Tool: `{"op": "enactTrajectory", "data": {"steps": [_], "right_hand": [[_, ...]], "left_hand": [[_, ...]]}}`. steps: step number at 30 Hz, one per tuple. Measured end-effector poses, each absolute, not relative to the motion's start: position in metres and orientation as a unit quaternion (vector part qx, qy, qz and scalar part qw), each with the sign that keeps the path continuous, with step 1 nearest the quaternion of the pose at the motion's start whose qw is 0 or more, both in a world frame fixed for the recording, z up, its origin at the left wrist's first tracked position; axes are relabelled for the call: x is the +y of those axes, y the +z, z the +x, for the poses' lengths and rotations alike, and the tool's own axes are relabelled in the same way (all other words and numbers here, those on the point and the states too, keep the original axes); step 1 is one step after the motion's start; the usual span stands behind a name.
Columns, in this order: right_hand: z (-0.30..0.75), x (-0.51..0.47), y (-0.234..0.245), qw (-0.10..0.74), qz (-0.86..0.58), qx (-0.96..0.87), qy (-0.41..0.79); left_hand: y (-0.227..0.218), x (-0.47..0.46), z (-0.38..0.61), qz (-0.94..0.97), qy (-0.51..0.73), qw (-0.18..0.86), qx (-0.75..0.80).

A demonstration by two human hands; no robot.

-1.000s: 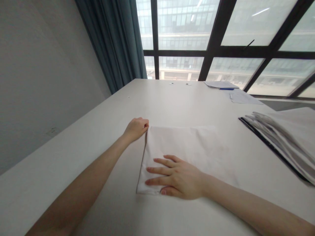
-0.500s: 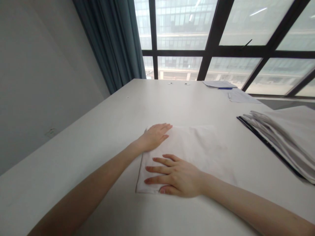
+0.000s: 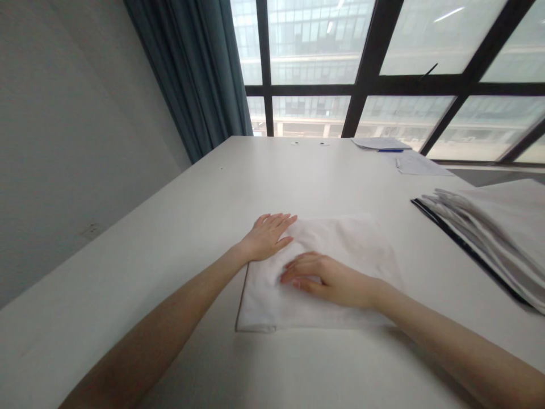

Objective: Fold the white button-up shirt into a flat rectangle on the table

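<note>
A folded white cloth (image 3: 340, 238) lies flat on the table, roughly rectangular, with faint wrinkles and a darker left edge. My left hand (image 3: 269, 234) rests palm down on its far left corner, fingers stretched out. Over the middle of the cloth is my right hand (image 3: 326, 278), its fingers loosely bent and pointing left, a gap showing between thumb and fingers. Nothing is visible in its grasp. Whether its fingertips touch the cloth is hard to tell.
On the right, a stack of white cloths (image 3: 502, 227) lies on a black-edged board (image 3: 464, 250). Papers (image 3: 378, 143) and a blue pen (image 3: 390, 150) are at the far right of the white table (image 3: 204, 227). Behind are a blue curtain (image 3: 196, 74) and windows.
My right hand has come up off the cloth's near left part and moved right and away from me, its spread fingers now drawn together and bent. My left hand stays nearly in place.
</note>
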State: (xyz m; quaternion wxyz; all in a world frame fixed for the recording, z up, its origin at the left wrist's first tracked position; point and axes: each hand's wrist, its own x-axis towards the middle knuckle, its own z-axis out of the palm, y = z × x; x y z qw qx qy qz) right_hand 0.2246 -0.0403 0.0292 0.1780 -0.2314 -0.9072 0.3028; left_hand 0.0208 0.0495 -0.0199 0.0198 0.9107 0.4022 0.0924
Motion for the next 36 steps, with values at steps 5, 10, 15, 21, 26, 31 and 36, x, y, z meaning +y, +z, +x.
{"op": "enactTrajectory", "data": {"steps": [5,10,15,21,26,31,36], "right_hand": [[0.272,0.002,0.030,0.253,-0.421,-0.859,0.141],[0.313,0.032,0.013,0.157,-0.540,-0.823,0.075],[0.321,0.033,0.008,0.113,-0.578,-0.807,0.048],[0.321,0.032,0.006,0.079,-0.535,-0.841,0.010],[0.321,0.033,0.003,0.073,-0.536,-0.841,0.009],[0.322,0.033,-0.001,0.094,-0.536,-0.839,0.019],[0.318,0.032,0.006,0.106,-0.506,-0.855,0.039]], "left_hand": [[-0.017,0.047,0.017,0.923,0.081,0.044,0.373],[-0.013,0.036,0.018,0.933,0.088,0.072,0.342],[-0.015,0.039,0.021,0.912,0.170,0.096,0.361],[-0.018,0.048,0.021,0.853,0.229,0.109,0.457],[-0.020,0.057,0.012,0.775,0.281,0.104,0.556],[-0.021,0.063,0.007,0.778,0.283,0.108,0.551],[-0.020,0.060,0.010,0.823,0.233,0.085,0.511]]}}
